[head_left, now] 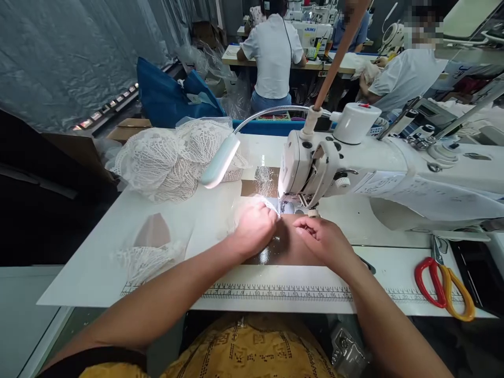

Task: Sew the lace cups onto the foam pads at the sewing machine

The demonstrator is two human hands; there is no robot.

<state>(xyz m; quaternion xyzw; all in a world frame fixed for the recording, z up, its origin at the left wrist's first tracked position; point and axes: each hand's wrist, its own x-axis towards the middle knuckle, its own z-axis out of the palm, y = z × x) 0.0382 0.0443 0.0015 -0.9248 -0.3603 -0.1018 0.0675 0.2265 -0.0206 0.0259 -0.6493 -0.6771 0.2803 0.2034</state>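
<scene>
My left hand [256, 227] is closed on a piece of thin white fabric [239, 208], just left of the needle of a white sewing machine [299, 163]. The fabric's edge runs up to the presser foot [282, 207]. My right hand [321, 237] rests just right of the needle, above a brown patch on the table. Its fingers are curled together; what they hold, if anything, is hidden. A white lace piece with a beige cup-like part [153, 231] lies on the table beyond my left forearm.
A heap of white lace [161, 163] sits at the back left of the white table [94, 262]. A lamp [220, 160] arches over it. Red-and-orange scissors [444, 286] lie at the right. Several people work at machines behind; a blue bag [165, 97] stands there.
</scene>
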